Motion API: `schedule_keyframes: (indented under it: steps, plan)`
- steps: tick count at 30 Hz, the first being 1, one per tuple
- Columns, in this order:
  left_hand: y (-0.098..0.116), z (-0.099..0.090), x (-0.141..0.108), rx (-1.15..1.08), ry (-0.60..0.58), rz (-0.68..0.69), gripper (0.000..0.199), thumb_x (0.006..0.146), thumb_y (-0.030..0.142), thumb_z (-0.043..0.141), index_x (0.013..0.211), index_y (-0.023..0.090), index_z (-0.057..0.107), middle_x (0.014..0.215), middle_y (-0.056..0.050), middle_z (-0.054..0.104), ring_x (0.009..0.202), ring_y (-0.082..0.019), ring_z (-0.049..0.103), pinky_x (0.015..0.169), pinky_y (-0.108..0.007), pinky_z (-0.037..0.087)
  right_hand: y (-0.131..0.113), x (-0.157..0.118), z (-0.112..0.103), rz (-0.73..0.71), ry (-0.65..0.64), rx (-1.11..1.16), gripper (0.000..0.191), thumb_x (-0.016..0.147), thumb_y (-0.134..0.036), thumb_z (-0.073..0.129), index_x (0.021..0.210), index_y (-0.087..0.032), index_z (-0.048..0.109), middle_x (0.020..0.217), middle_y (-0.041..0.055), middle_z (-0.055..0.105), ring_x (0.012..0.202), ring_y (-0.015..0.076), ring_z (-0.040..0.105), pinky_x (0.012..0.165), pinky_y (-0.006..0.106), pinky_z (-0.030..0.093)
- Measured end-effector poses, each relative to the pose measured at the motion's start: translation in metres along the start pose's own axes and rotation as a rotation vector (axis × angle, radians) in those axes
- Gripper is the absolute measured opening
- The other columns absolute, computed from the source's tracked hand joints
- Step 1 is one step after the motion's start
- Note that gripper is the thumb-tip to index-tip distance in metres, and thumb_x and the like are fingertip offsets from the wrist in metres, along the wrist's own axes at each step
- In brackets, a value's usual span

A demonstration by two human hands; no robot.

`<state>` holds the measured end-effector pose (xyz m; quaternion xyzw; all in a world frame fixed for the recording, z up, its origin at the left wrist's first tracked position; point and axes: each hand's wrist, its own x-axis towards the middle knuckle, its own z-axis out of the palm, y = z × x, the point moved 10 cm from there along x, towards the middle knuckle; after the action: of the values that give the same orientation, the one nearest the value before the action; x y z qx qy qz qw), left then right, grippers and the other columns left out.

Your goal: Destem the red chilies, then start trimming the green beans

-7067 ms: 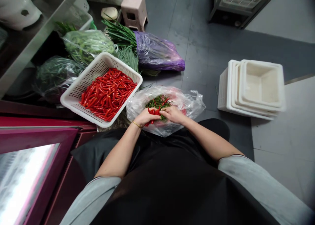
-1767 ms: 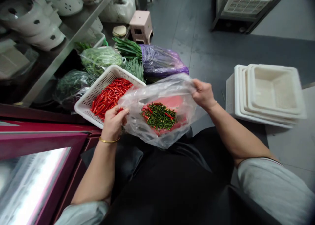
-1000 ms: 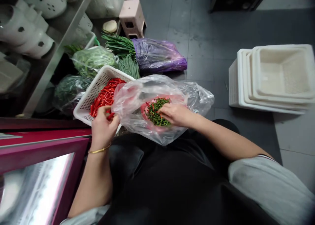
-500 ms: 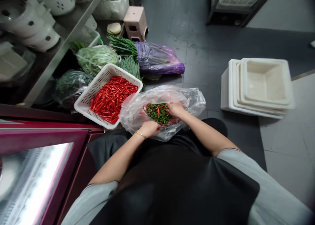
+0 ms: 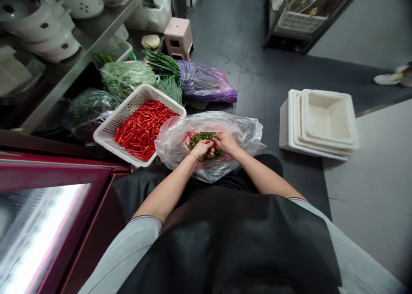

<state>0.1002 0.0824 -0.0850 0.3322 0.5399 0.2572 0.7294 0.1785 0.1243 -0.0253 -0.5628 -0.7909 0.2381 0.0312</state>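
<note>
Over an open clear plastic bag, my left hand, with a gold bracelet at the wrist, is closed with a red chilli at its fingertips. My right hand meets it there, thumb and fingers pinched on the same small chilli, which is mostly covered by the fingers. Beneath both hands lies a heap of green chilli stems with a few red chillies among them. To the left of the bag, a white perforated basket holds many loose red chillies.
Bagged greens and a purple bag of long green stalks lie behind the basket. A pink stool stands farther back. Nested white tubs are at right, a glass-topped red cabinet at left. Someone's shoe shows far right.
My hands have come together over the middle of the bag, the left moving up and right; before, they were apart at the heap's edges. The view has shifted slightly, and a shoe has appeared.
</note>
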Motion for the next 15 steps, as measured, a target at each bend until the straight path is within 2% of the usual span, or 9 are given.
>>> schedule_keyframes:
  steps: [3, 7, 10, 12, 15]
  plan:
    - [-0.005, -0.007, -0.007, 0.005, 0.017, -0.025, 0.016, 0.082, 0.024, 0.061, 0.076, 0.014, 0.05, 0.044, 0.006, 0.045, 0.034, -0.006, 0.042, 0.047, -0.025, 0.049, 0.001, -0.008, 0.004, 0.003, -0.013, -0.276, 0.045, 0.099, -0.034, 0.029, 0.119, -0.01, 0.062, 0.116, 0.0199, 0.063, 0.102, 0.0218, 0.061, 0.082, 0.028, 0.044]
    - [0.005, -0.041, -0.022, -0.143, 0.032, 0.018, 0.012, 0.08, 0.018, 0.057, 0.089, 0.014, 0.051, 0.058, 0.001, 0.057, 0.048, -0.012, 0.058, 0.047, -0.025, 0.051, 0.018, -0.017, 0.032, 0.085, -0.287, -0.39, 0.047, 0.092, -0.044, 0.047, 0.117, -0.006, 0.063, 0.114, 0.0222, 0.064, 0.104, 0.0272, 0.062, 0.083, 0.03, 0.047]
    - [0.013, -0.064, -0.032, -0.256, 0.024, 0.065, 0.014, 0.075, 0.015, 0.057, 0.088, 0.014, 0.05, 0.068, -0.003, 0.062, 0.053, -0.013, 0.061, 0.047, -0.025, 0.051, 0.022, -0.017, 0.042, 0.099, -0.382, -0.408, 0.038, 0.091, -0.032, 0.049, 0.11, -0.004, 0.066, 0.107, 0.0224, 0.067, 0.1, 0.0272, 0.065, 0.081, 0.029, 0.048]
    - [0.012, -0.07, -0.034, -0.281, 0.035, 0.07, 0.017, 0.073, 0.015, 0.057, 0.089, 0.013, 0.052, 0.065, -0.001, 0.059, 0.046, -0.01, 0.055, 0.042, -0.02, 0.045, 0.02, -0.014, 0.04, 0.082, -0.387, -0.404, 0.037, 0.094, -0.028, 0.042, 0.11, -0.003, 0.065, 0.105, 0.0219, 0.068, 0.098, 0.0258, 0.066, 0.081, 0.028, 0.048]
    - [0.008, -0.058, -0.032, -0.232, 0.075, 0.036, 0.015, 0.072, 0.02, 0.06, 0.084, 0.015, 0.052, 0.051, 0.006, 0.044, 0.034, -0.004, 0.036, 0.033, -0.015, 0.027, 0.003, -0.014, 0.027, 0.029, -0.367, -0.403, 0.043, 0.097, -0.032, 0.034, 0.111, -0.005, 0.064, 0.106, 0.0217, 0.068, 0.099, 0.0254, 0.065, 0.082, 0.029, 0.047]
